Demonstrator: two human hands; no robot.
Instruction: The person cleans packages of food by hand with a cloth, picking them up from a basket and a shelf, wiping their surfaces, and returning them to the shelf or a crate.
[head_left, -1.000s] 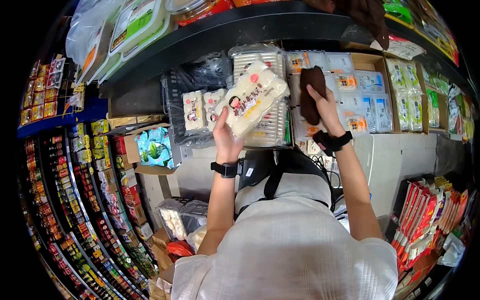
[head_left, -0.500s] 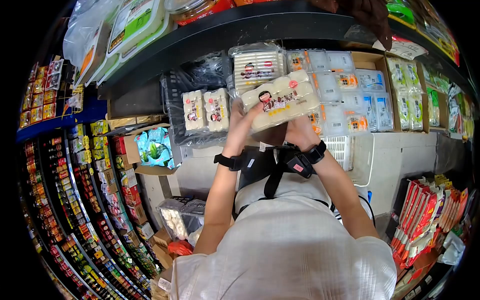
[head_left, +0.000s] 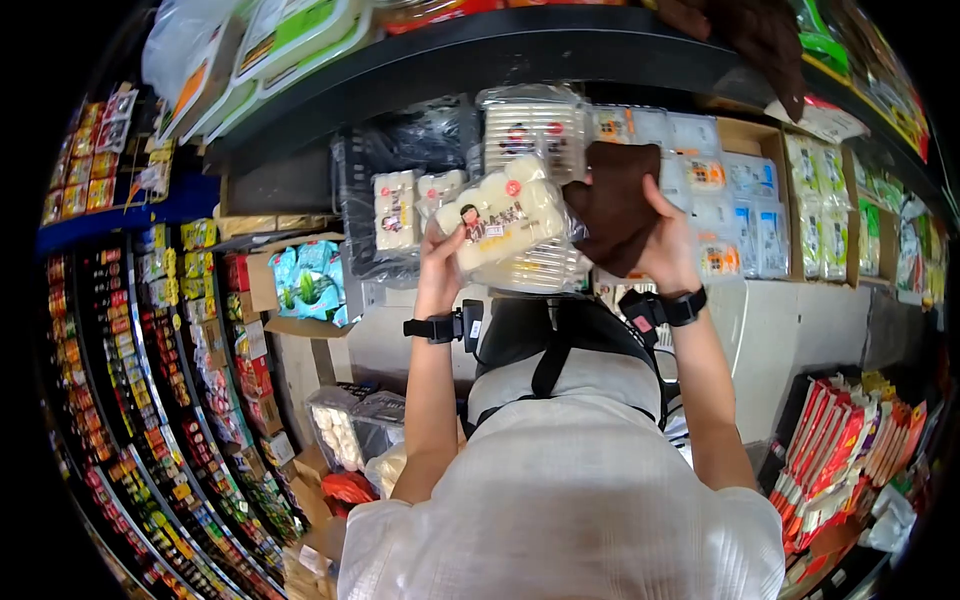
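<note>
My left hand [head_left: 440,268] grips the lower left corner of a clear-wrapped pack of white food rolls [head_left: 508,232], printed with a dark-haired cartoon figure. The pack is tilted, its right end higher. To its right, my right hand [head_left: 672,245] is closed on a dark brown cloth [head_left: 622,190], which spreads up and left from the fingers, close to the pack's right edge. Behind the held pack is a stack of similar packs [head_left: 535,128]. Other white packs [head_left: 396,212] stand left of it in a plastic-lined black crate [head_left: 358,170].
A dark shelf edge [head_left: 440,75] crosses above the goods, with another brown cloth [head_left: 765,45] hanging over it. To the right are clear packets with orange labels [head_left: 706,174] and a cardboard box [head_left: 792,205]. A carton of blue bags [head_left: 308,283] is at left.
My right hand has moved right from beneath the pack, and the brown cloth now shows fully beside it. The pack in my left hand has shifted left and tilted more steeply.
</note>
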